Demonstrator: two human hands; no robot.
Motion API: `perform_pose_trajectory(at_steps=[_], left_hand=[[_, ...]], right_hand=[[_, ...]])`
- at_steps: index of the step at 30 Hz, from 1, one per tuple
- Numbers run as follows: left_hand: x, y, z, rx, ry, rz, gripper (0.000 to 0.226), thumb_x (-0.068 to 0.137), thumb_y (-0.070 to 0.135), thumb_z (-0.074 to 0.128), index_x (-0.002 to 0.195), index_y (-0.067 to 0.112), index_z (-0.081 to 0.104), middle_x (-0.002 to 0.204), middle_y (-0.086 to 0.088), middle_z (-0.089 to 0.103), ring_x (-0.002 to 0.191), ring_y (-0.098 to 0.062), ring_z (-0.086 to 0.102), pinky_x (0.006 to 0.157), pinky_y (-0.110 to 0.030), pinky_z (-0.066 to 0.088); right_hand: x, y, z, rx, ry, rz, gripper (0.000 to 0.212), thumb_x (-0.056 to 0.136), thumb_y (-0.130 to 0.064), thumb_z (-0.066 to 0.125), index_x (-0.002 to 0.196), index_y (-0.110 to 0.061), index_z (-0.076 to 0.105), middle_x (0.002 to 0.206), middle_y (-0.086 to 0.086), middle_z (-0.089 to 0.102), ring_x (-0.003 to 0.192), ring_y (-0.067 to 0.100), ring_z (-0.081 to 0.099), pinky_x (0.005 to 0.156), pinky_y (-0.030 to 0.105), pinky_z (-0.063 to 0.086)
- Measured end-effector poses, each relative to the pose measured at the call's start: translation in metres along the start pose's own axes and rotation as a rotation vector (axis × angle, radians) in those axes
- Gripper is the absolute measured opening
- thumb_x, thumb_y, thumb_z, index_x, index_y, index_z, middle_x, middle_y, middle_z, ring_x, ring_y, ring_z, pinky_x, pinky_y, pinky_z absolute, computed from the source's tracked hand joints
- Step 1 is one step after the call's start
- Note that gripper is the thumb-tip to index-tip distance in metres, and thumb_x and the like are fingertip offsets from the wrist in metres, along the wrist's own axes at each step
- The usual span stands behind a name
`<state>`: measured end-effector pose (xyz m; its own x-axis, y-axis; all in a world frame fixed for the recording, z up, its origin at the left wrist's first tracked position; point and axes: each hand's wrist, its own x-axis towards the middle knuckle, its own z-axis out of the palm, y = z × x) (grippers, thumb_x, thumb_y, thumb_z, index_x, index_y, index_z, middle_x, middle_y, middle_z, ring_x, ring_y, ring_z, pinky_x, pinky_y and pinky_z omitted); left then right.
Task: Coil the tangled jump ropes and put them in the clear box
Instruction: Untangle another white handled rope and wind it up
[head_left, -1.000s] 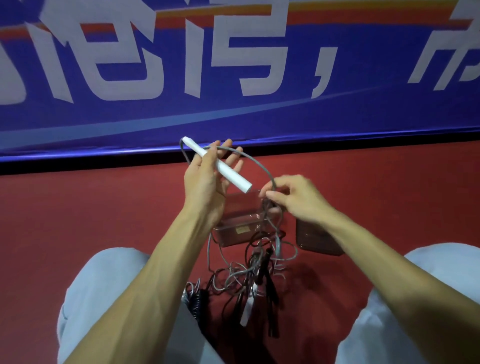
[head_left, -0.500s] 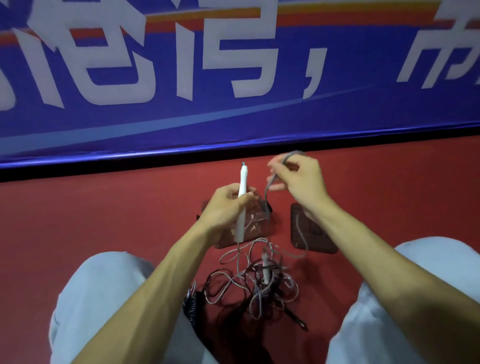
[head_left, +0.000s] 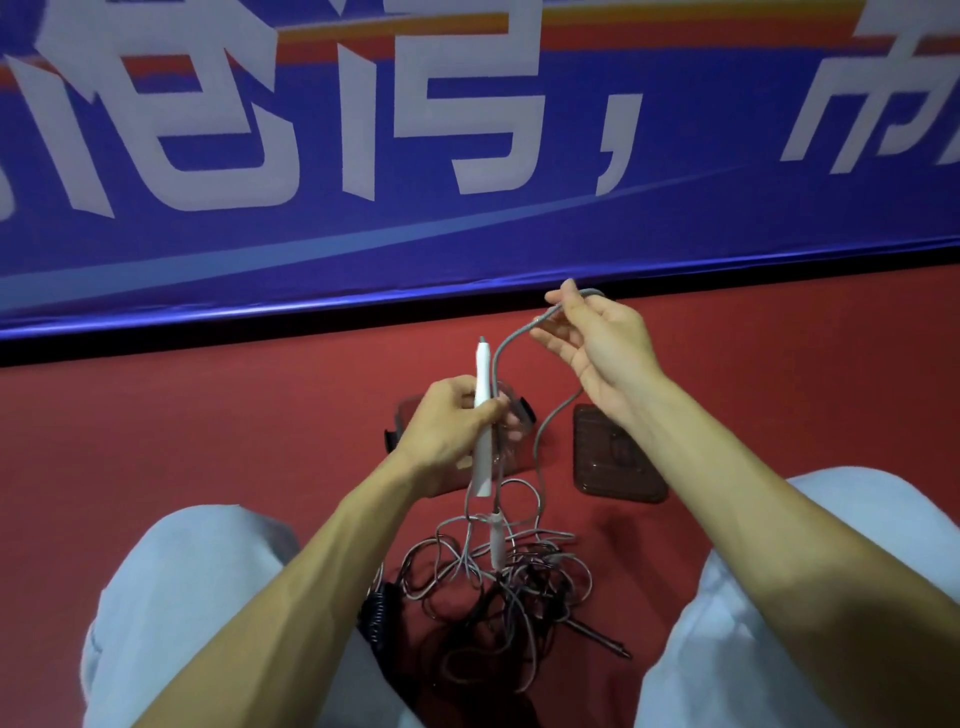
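Upright, the white handle (head_left: 482, 462) of a grey jump rope (head_left: 506, 345) is clamped in the grip of the left hand (head_left: 447, 431), and its cord is pinched higher up by the right hand (head_left: 597, 343). The tangled ropes (head_left: 498, 577) are heaped on the red floor (head_left: 208, 441) between the knees, just in front of the clear box (head_left: 514, 452).

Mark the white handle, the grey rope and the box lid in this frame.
white handle (head_left: 482, 470), head view, lower part above its bottom tip.
grey rope (head_left: 497, 358), head view, curved stretch right of the handle.
box lid (head_left: 613, 465), head view, middle of its ribbed top.
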<state>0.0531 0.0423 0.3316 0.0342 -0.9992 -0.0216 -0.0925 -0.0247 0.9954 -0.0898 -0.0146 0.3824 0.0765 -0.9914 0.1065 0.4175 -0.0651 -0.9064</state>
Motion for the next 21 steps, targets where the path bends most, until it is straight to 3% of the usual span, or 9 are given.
perform_pose_trajectory(at_steps=[2, 4, 7, 11, 14, 16, 18, 21], left_hand=[[-0.003, 0.006, -0.001, -0.115, 0.038, 0.007, 0.015, 0.097, 0.004, 0.054, 0.082, 0.005, 0.056, 0.077, -0.015, 0.066, 0.061, -0.019, 0.070, 0.057, -0.034, 0.059], [-0.004, 0.014, -0.002, -0.239, 0.075, 0.020, 0.011, 0.097, 0.002, 0.053, 0.086, 0.001, 0.054, 0.075, -0.016, 0.063, 0.057, -0.017, 0.069, 0.044, -0.023, 0.052], [0.000, 0.020, -0.007, -0.404, 0.164, 0.031, 0.008, 0.096, 0.001, 0.054, 0.089, 0.001, 0.055, 0.074, -0.014, 0.063, 0.059, -0.019, 0.069, 0.053, -0.026, 0.057], [0.002, 0.025, -0.017, -0.520, 0.247, 0.037, 0.004, 0.096, 0.002, 0.054, 0.092, 0.001, 0.055, 0.077, -0.012, 0.065, 0.065, -0.019, 0.071, 0.058, -0.028, 0.059], [0.003, 0.025, -0.024, -0.568, 0.298, 0.055, 0.005, 0.097, 0.003, 0.053, 0.093, 0.001, 0.054, 0.081, -0.012, 0.065, 0.066, -0.019, 0.072, 0.056, -0.030, 0.058], [0.005, 0.023, -0.028, -0.540, 0.334, 0.054, 0.007, 0.097, 0.005, 0.054, 0.091, 0.003, 0.055, 0.082, -0.010, 0.067, 0.069, -0.019, 0.072, 0.064, -0.033, 0.060], [0.007, 0.020, -0.030, -0.478, 0.351, 0.044, 0.008, 0.098, 0.009, 0.054, 0.092, 0.004, 0.057, 0.084, -0.009, 0.069, 0.072, -0.020, 0.072, 0.071, -0.035, 0.058], [0.010, 0.012, -0.035, -0.185, 0.319, 0.097, 0.014, 0.097, 0.013, 0.057, 0.086, 0.007, 0.061, 0.084, -0.007, 0.071, 0.065, -0.017, 0.069, 0.058, -0.029, 0.057]], right_hand=[[-0.001, 0.000, 0.000, 0.017, 0.009, 0.067, 0.034, 0.100, -0.029, 0.048, 0.085, -0.002, 0.062, 0.076, 0.010, 0.056, 0.071, 0.021, 0.062, 0.065, 0.031, 0.059], [-0.004, 0.004, 0.001, -0.033, 0.009, 0.142, 0.042, 0.101, -0.037, 0.042, 0.084, -0.003, 0.059, 0.076, 0.011, 0.057, 0.067, 0.023, 0.062, 0.064, 0.036, 0.060], [-0.008, 0.017, 0.000, -0.318, -0.086, 0.253, 0.041, 0.104, -0.034, 0.035, 0.091, -0.005, 0.059, 0.080, 0.011, 0.061, 0.065, 0.023, 0.061, 0.062, 0.034, 0.058], [-0.011, 0.035, -0.002, -0.583, -0.345, 0.376, 0.031, 0.105, -0.025, 0.035, 0.099, -0.009, 0.061, 0.089, 0.009, 0.064, 0.076, 0.018, 0.064, 0.076, 0.030, 0.053], [-0.017, 0.038, -0.001, -0.718, -0.541, 0.331, 0.022, 0.102, -0.017, 0.045, 0.092, -0.014, 0.063, 0.080, -0.001, 0.063, 0.070, 0.005, 0.058, 0.065, 0.015, 0.047], [-0.017, 0.038, 0.000, -0.846, -0.601, 0.197, 0.015, 0.097, -0.012, 0.054, 0.087, -0.012, 0.065, 0.077, -0.002, 0.061, 0.067, 0.003, 0.054, 0.062, 0.011, 0.042], [-0.012, 0.042, -0.003, -1.030, -0.556, 0.047, 0.011, 0.092, -0.011, 0.061, 0.086, -0.014, 0.070, 0.075, -0.002, 0.063, 0.066, 0.004, 0.055, 0.064, 0.013, 0.042], [-0.005, 0.043, -0.009, -0.996, -0.344, 0.044, 0.014, 0.087, -0.005, 0.066, 0.080, -0.015, 0.073, 0.071, 0.001, 0.068, 0.065, 0.010, 0.067, 0.064, 0.020, 0.055]])
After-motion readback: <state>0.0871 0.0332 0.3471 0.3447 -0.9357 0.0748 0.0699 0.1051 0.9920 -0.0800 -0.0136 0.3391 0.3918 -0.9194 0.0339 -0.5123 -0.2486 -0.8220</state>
